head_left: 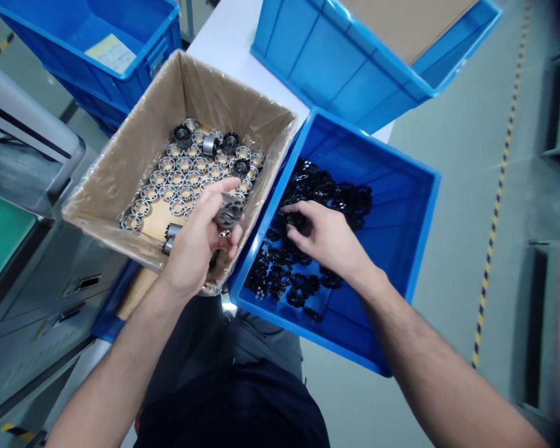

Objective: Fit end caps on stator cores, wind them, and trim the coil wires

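Note:
My left hand (200, 233) is closed around a grey metal ring-shaped part (229, 210), held above the near right side of a plastic-lined cardboard box (107, 149). In that box stand rows of silver metal rings (177, 180), and a few carry black toothed pieces (230, 143) on top. My right hand (324, 236) reaches into a blue bin (392, 199) beside the box. Its thumb and fingers curl at a heap of black plastic ring pieces (350, 199). What lies between those fingertips is dark and hard to make out.
Behind the bin stands a lighter blue crate (326, 56) with cardboard in it, on a white table (228, 31). Another blue crate (60, 37) holding a paper is at the far left. A grey cabinet (42, 323) stands left; striped floor tape (494, 205) runs along the right.

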`<state>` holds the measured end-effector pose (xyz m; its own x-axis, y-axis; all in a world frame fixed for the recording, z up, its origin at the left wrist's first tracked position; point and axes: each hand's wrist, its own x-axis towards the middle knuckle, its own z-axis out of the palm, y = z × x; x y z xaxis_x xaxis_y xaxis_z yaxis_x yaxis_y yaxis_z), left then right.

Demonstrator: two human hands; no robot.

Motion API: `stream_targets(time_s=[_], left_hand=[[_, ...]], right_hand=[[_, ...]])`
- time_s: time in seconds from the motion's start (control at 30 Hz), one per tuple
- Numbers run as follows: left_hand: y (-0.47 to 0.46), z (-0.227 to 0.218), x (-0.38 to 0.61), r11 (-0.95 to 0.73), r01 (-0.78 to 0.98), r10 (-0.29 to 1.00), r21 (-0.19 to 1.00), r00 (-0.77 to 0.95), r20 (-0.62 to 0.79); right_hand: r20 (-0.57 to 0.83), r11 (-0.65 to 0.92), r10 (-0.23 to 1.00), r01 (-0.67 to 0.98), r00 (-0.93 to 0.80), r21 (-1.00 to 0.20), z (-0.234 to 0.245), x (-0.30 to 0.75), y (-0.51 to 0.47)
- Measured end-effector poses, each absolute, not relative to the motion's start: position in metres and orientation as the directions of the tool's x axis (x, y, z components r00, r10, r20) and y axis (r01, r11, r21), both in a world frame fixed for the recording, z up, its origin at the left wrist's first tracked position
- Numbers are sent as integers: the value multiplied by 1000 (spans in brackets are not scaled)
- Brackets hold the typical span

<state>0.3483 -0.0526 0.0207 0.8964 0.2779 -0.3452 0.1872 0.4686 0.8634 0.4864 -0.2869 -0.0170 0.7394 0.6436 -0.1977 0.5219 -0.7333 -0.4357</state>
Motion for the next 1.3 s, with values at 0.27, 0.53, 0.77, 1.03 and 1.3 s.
stream_targets(time_s=[0.27, 0.53, 0.77, 1.03, 1.3], left_hand=[[-57, 16, 342, 429, 199, 165, 881, 942, -292], [-60, 14, 332, 357, 146, 132, 922, 970, -205], [-59, 15, 328, 381, 140, 149, 914, 966, -210], [-62, 18, 333, 342, 188, 158, 921, 955, -253], [-63, 19, 333, 300, 227, 168, 926, 944, -285]], right_hand=[[64, -461, 578, 390, 814, -797, 20, 450, -298], [155, -79, 610, 254, 777, -964, 42, 426, -245], [204, 34, 603, 230, 771, -973, 26, 430, -234], [205, 22, 603, 240, 771, -970, 20, 434, -239], [316, -48, 638, 446, 702, -894, 30, 433, -241]])
